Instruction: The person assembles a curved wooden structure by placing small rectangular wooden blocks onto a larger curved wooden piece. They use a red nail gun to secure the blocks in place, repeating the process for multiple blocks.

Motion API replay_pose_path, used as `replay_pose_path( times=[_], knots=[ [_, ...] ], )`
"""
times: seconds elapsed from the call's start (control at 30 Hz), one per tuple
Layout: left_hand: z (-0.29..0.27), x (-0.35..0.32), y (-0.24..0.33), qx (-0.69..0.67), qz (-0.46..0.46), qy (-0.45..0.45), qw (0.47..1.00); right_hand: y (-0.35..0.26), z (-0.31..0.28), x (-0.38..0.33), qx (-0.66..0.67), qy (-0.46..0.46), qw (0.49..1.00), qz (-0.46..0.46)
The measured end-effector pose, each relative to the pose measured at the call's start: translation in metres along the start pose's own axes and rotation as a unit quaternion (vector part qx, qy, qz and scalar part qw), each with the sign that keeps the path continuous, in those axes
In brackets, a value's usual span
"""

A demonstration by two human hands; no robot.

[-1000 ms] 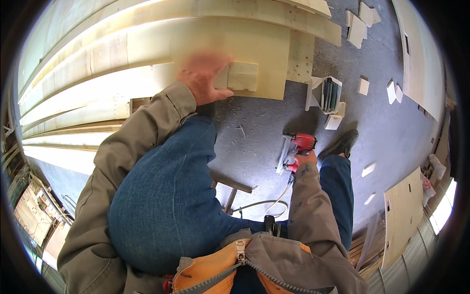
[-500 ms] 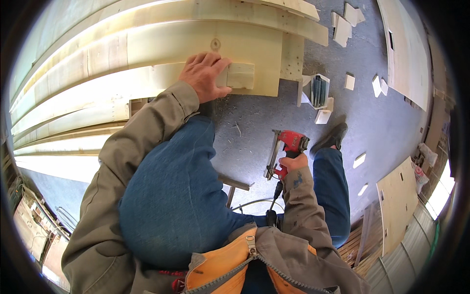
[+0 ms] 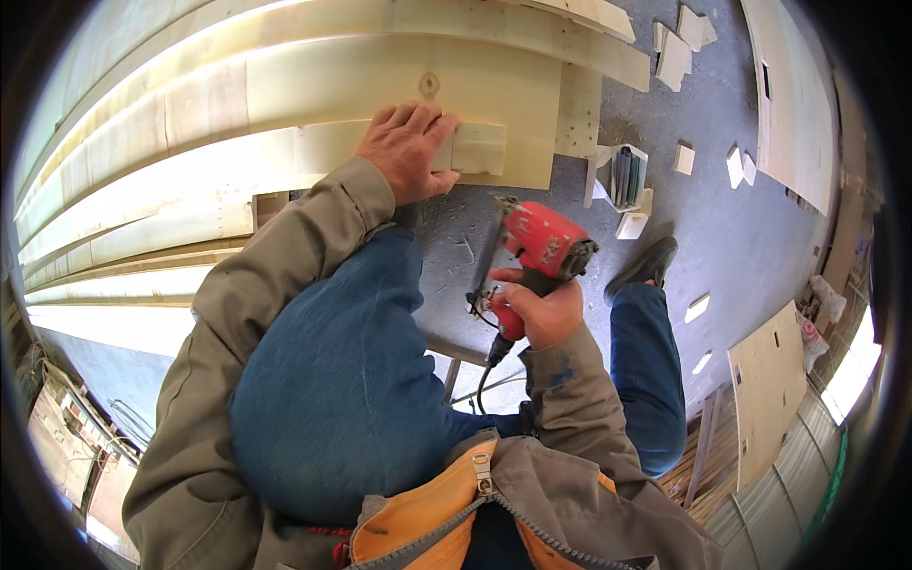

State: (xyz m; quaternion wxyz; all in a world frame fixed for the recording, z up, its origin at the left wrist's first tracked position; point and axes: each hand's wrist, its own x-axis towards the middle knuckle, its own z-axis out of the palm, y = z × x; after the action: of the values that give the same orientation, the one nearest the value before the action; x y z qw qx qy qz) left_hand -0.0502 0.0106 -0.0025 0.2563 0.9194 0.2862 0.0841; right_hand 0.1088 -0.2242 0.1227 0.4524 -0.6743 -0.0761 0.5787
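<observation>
My left hand (image 3: 407, 152) presses down on a narrow wooden strip (image 3: 332, 144), thumb at its near edge and fingers across its top. The strip lies along the near edge of a wide pale wooden panel (image 3: 494, 85) with a knot. A short wooden piece (image 3: 479, 150) sticks out to the right from under my fingers. My right hand (image 3: 546, 309) is closed round the grip of a red pneumatic staple gun (image 3: 546, 237), raised in front of the panel and apart from it. The gun's hose hangs below my hand.
Long boards (image 3: 133, 204) are stacked at the left. A small box of dark staple strips (image 3: 625, 178) stands on the floor beyond the panel's right end. Wood offcuts (image 3: 674, 57) lie scattered around. Larger sheets (image 3: 769, 389) lie at the right.
My right hand has lifted the staple gun up and left, closer to the panel, and turned it. My left hand stays on the strip.
</observation>
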Motion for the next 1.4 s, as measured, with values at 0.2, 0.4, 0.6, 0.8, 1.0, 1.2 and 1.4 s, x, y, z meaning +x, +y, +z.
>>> replay_pose_path(
  times=[0.2,0.4,0.6,0.8,1.0,1.2,1.4],
  knots=[
    [0.003,0.000,0.001,0.000,0.012,0.015,1.000,0.019,0.033,0.011,-0.107,-0.002,0.994,-0.017],
    [0.005,0.001,0.002,0.010,0.012,0.010,1.000,0.040,0.061,0.022,-0.084,0.019,0.986,-0.144],
    [0.004,0.000,0.001,0.032,0.023,0.003,0.999,0.047,0.060,0.035,-0.162,-0.016,0.975,-0.150],
    [0.007,0.000,0.001,0.014,0.038,0.020,0.999,0.065,0.065,0.039,-0.162,0.006,0.973,-0.166],
    [0.007,-0.001,0.000,0.008,0.035,0.020,0.999,0.059,0.072,0.038,-0.127,-0.003,0.981,-0.146],
    [0.009,-0.001,-0.002,0.012,0.045,0.030,0.998,0.065,0.069,0.042,-0.182,0.001,0.972,-0.151],
    [0.008,-0.002,-0.001,0.009,0.036,0.025,0.999,0.049,0.074,0.039,-0.215,0.004,0.964,-0.157]
  ],
)
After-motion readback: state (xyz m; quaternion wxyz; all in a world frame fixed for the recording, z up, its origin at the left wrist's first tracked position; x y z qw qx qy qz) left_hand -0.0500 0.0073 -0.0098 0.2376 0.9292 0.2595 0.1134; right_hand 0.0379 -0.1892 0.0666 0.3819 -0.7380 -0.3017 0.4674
